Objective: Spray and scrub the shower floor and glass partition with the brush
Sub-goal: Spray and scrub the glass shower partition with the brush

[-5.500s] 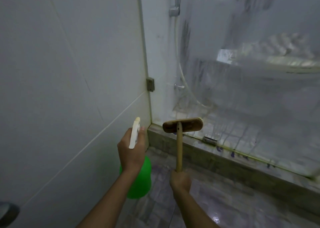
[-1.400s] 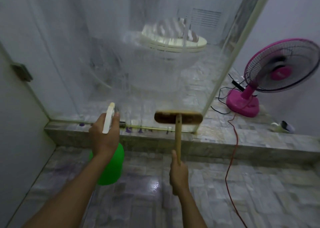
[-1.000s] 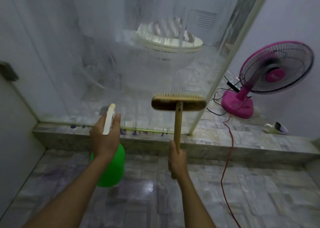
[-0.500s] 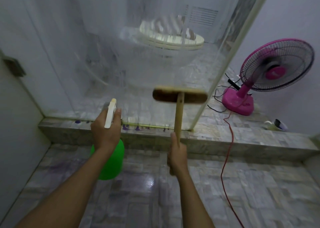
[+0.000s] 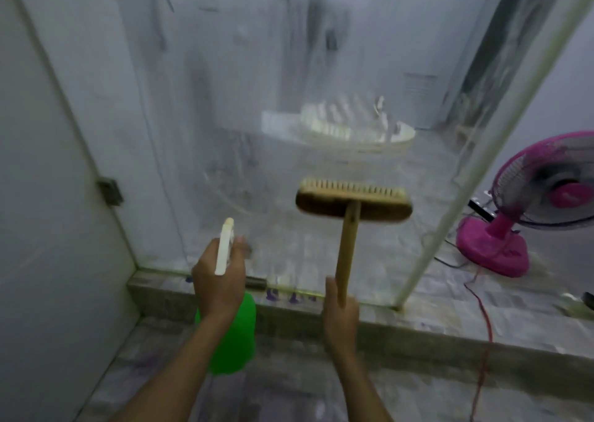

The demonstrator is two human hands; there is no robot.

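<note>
L hand [image 5: 218,288] grip round green spray bottle [image 5: 229,341], R hand [image 5: 340,317] grip round brush [image 5: 352,201] handle, head w/ bristles at glass partition [image 5: 257,100].

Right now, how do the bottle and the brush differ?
The bottle is green plastic with a pale trigger head; the brush is wooden. The bottle hangs low by the curb; the brush is raised against the glass. The left hand holds the bottle, the right hand the brush. Both are held upright.

A pink fan [image 5: 543,203] is parked on the raised ledge [image 5: 450,335] at right, with a red cord [image 5: 482,319] trailed down beside it.
</note>
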